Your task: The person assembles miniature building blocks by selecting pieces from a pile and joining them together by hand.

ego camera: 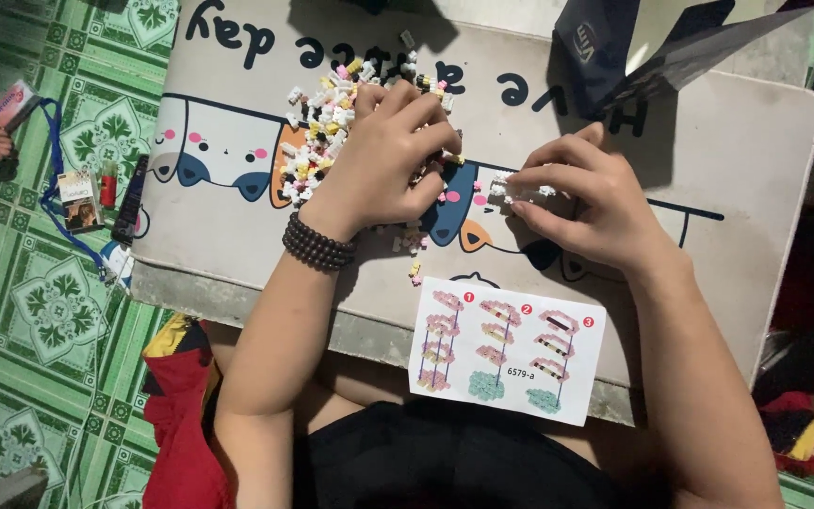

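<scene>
White brick cluster (520, 191) pinched in right hand (584, 203) fingers above the table (756, 188) | left hand (383, 155) fingers curled, picking in loose brick pile (327, 132) | instruction sheet (506, 349) kept near; bricks best pressed squarely.

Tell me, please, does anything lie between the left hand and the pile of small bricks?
Nothing visible does: the left hand already rests on the brick pile, fingers curled among the pieces on the table.

Dim overhead light, hard shadows top, edges dark.
</scene>
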